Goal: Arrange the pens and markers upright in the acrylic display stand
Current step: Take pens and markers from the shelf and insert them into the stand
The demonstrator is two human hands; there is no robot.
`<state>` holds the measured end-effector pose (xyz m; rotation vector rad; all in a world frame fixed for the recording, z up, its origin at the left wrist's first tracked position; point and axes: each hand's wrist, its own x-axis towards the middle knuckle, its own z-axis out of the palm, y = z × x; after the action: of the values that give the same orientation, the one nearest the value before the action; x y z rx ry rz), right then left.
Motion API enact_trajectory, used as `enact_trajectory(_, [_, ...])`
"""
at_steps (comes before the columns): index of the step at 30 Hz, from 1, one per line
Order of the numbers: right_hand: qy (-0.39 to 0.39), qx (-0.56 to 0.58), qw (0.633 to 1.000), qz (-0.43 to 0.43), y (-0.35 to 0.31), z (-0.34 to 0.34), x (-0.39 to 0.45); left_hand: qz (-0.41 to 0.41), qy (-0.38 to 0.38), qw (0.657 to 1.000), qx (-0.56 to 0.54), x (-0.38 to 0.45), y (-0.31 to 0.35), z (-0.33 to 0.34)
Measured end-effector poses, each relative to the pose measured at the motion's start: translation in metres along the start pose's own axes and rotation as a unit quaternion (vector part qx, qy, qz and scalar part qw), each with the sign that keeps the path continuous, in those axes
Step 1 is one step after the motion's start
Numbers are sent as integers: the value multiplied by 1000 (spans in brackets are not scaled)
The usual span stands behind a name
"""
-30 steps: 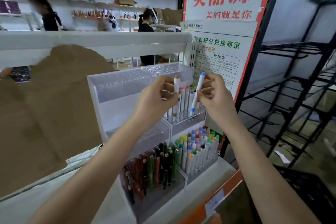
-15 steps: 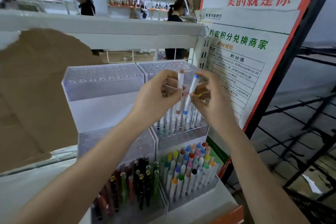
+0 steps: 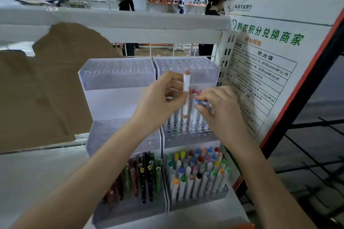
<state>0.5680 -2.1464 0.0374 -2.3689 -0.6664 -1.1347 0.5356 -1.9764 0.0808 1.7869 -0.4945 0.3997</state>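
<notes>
Clear acrylic stand [image 3: 119, 80]: two stepped columns side by side on a white shelf [image 3: 37, 173]; perforated top tiers hold nothing.
Left hand [image 3: 158, 102]: fingers curled, pinching a white marker with orange ends [image 3: 186, 96], upright, raised above the right column's middle tier.
Right hand [image 3: 221, 109]: fingertips pinching a blue-capped marker [image 3: 196, 107] seated among the row there.
Middle tier, right: white markers [image 3: 176, 119] standing upright, close together.
Bottom tier, right: many white markers with coloured caps [image 3: 197, 173], upright, slightly leaning.
Bottom tier, left: dark and coloured pens [image 3: 141, 178], upright.
Right of stand: printed sign [image 3: 270, 57], red-edged.
Left of stand: brown cardboard [image 3: 55, 83].
</notes>
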Motion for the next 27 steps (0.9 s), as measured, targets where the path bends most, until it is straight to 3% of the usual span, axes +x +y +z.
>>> enact_trajectory(5, [-21, 20, 1000, -3, 0, -7, 2, -14, 3, 1000, 5, -3, -2, 1])
enact_trajectory(8, [-34, 184, 978, 90, -12, -35, 15, -3, -4, 1000, 6, -2, -2, 4])
enact_trajectory(11, [-69, 306, 944, 106, -22, -55, 29, 17, -7, 999, 27, 0, -2, 11])
enact_trajectory(14, [-79, 319, 938, 107, -27, -58, 35, 28, 1, 999, 41, 3, -3, 17])
enact_trajectory(19, [-14, 323, 936, 142, -24, -50, 31, 43, 2, 992, 116, -2, -6, 12])
enact_trajectory(21, [0, 305, 942, 141, -21, -45, 29, 68, -20, 975, 212, -9, -12, 4])
enact_trajectory(24, [4, 282, 949, 145, -18, -35, 25, 147, -60, 903, 400, -23, -27, -5])
enact_trajectory(27, [-4, 254, 957, 140, -16, -25, 20, 188, -67, 862, 466, -31, -39, -12])
